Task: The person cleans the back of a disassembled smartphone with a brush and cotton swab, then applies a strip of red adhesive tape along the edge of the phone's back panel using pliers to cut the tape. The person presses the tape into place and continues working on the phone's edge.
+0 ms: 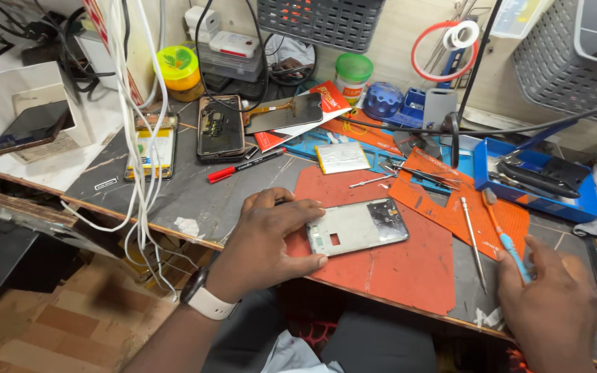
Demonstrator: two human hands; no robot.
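Hands working apart: left pins the phone frame on the orange mat; right closes on a blue-handled screwdriver.
Frame lies flat near the desk edge; firm downward pressure and a vertical driver appear advisable.

Even, fairly bright light falls from above on the tabletop, with soft, short shadows under the tools. A mild sheen shows on the grey phone frame. The floor lower left is dimmer. The right hand is slightly blurred, and lines bend near the edges.
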